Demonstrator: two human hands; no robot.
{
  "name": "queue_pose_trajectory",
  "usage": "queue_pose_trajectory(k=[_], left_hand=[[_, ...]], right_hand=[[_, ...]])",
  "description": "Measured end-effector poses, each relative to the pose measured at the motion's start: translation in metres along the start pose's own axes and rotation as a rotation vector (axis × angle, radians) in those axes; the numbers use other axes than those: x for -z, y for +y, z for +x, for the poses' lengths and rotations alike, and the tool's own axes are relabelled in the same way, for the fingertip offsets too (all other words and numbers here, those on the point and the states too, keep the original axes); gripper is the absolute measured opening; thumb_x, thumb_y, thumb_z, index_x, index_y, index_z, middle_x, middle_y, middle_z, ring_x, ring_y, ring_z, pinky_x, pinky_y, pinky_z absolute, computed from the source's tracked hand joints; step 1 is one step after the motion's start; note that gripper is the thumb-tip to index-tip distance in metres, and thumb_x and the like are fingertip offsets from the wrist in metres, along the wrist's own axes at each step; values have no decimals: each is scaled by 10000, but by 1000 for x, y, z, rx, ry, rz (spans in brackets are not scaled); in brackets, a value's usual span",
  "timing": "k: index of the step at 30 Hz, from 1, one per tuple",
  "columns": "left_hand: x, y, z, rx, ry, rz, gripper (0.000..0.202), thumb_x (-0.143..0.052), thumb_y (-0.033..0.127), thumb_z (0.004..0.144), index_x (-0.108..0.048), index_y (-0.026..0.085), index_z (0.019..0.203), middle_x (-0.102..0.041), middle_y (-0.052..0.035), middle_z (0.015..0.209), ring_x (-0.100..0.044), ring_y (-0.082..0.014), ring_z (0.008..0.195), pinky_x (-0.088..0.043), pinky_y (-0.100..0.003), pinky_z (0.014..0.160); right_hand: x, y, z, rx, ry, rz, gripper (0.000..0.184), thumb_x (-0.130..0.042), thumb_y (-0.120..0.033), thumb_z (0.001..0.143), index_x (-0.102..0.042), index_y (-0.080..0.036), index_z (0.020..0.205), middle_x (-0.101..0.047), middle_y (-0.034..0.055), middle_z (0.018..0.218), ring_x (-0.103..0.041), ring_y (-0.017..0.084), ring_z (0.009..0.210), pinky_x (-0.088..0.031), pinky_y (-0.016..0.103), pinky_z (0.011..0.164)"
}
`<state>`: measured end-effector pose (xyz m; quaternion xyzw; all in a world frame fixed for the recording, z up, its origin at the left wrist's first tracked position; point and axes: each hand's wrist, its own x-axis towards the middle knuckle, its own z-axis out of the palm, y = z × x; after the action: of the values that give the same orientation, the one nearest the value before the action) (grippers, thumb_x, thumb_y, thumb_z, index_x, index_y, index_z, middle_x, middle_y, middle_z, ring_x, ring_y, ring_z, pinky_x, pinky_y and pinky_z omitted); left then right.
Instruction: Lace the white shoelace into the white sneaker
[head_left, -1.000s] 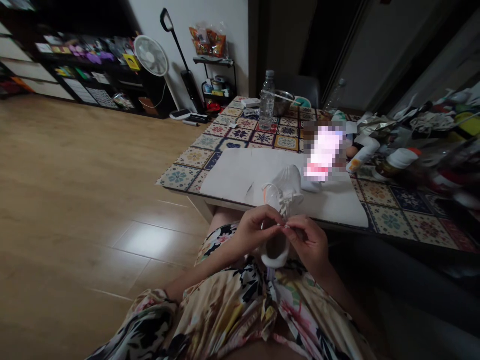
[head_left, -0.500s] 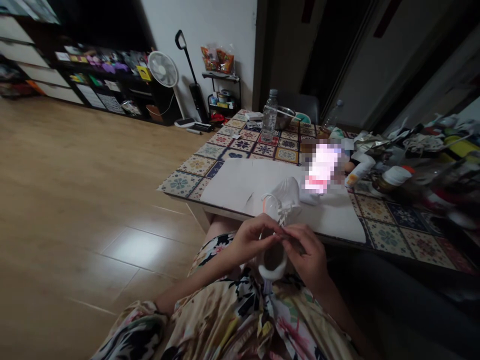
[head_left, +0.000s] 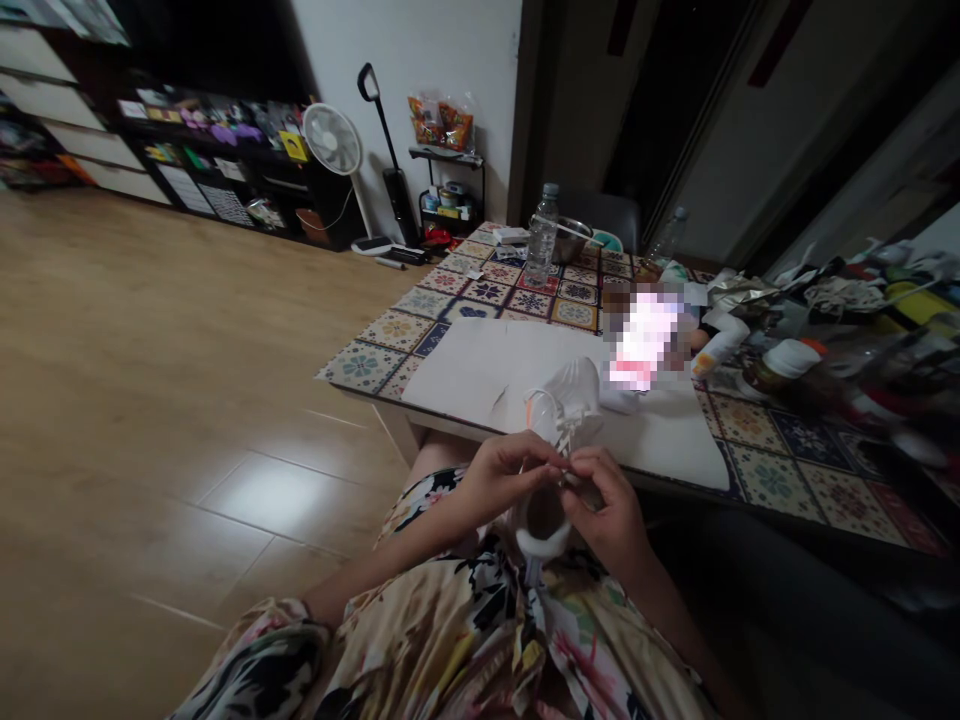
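Note:
A white sneaker [head_left: 564,410] rests with its toe on the table edge and its heel opening over my lap. My left hand [head_left: 504,477] and my right hand [head_left: 611,505] meet above the shoe's opening. Both pinch the white shoelace [head_left: 564,455] between thumb and fingertips. The lace ends run up to the eyelets near an orange tab. The lower part of the shoe is hidden behind my fingers.
The shoe lies on a white paper sheet [head_left: 480,365] on a patterned table [head_left: 390,335]. A water bottle [head_left: 539,235] and metal bowl [head_left: 570,237] stand at the far end. Bottles and clutter [head_left: 817,330] crowd the right side. Wooden floor [head_left: 150,380] lies left, with a fan [head_left: 332,142] by the shelves.
My view has tilted and shifted a little. My fingers have worked slightly along the lace; both hands stay pinched together over the shoe opening.

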<state>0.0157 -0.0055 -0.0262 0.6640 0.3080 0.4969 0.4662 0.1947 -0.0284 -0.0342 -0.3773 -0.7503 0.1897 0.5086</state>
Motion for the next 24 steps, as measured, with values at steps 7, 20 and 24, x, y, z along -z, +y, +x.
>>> queue_pose_trajectory(k=[7, 20, 24], left_hand=[[1, 4, 4, 186, -35, -157, 161, -761, 302, 747, -749, 146, 784, -741, -52, 774, -649, -145, 719, -515, -248, 700], [6, -11, 23, 267, 240, -262, 299, -824, 308, 623, -721, 144, 851, -613, 16, 622, -441, -65, 485, -337, -167, 434], [6, -18, 25, 207, 247, -165, 283, -759, 273, 679, -680, 154, 923, -581, 31, 659, -436, -62, 493, -342, -166, 440]], right_hand=[[6, -1, -1, 368, 27, -364, 257, -612, -114, 916, -615, -258, 1128, -694, 64, 980, -652, 210, 918, -509, 387, 833], [16, -10, 7, 372, -198, -126, 151, -575, -165, 944, -645, -257, 847, -729, -14, 799, -624, 190, 801, -415, 405, 817], [15, -6, 11, 378, -234, -32, 179, -562, -158, 946, -605, -238, 792, -692, -15, 743, -603, 174, 746, -422, 377, 789]])
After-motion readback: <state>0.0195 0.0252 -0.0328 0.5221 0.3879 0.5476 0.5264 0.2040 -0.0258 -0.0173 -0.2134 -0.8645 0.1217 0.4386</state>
